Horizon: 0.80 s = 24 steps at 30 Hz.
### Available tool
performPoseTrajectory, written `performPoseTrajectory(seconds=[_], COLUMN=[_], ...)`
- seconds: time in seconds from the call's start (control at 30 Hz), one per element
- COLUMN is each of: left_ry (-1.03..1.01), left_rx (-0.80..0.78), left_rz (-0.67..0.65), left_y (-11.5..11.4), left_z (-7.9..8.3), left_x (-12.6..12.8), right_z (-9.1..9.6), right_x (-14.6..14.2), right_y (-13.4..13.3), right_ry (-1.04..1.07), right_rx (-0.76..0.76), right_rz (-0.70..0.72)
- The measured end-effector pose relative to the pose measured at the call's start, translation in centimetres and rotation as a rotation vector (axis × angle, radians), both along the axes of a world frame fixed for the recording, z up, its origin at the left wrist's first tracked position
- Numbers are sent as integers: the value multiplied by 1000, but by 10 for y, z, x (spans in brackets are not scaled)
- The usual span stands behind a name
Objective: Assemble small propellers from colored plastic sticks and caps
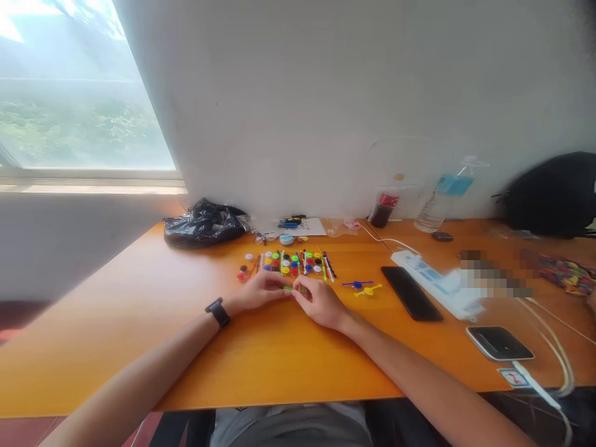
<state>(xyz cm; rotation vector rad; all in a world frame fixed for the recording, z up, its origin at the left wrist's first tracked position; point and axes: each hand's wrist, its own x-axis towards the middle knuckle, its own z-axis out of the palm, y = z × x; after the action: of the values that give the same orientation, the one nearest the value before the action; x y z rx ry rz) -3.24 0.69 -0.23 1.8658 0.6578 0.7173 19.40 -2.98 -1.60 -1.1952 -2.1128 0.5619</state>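
My left hand (261,290) and my right hand (321,302) meet over the orange table (139,323), fingertips pinched together on a small green piece (288,288) that is mostly hidden. A black watch sits on my left wrist. Just beyond my fingers lies a cluster of small coloured round caps and thin sticks (288,264). To the right of my right hand lie a blue stick-and-disc piece (357,284) and a yellow one (367,290).
A black plastic bag (202,223) lies at the back left near the wall. A black phone (411,292), a white power strip (419,267), a second device on a cable (499,342), two bottles (442,198) and a black backpack (554,192) occupy the right side.
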Motion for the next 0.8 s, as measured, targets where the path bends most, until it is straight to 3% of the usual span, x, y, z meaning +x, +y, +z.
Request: performPoseTrajectory(seconds=[0.33,0.6,0.8], left_ry=[-15,-10,-3], left_rx=[2,2,-2], left_rz=[14,3,12], left_y=[-1,4,1], left_z=[-2,-10,-7], left_x=[0,-2,-1], right_z=[-6,-2,-1], right_x=[0,0,0], right_y=[2,0,0], right_ry=[-13,-39,-45], right_rx=[-42,-43,-52], right_rz=[18,17,23])
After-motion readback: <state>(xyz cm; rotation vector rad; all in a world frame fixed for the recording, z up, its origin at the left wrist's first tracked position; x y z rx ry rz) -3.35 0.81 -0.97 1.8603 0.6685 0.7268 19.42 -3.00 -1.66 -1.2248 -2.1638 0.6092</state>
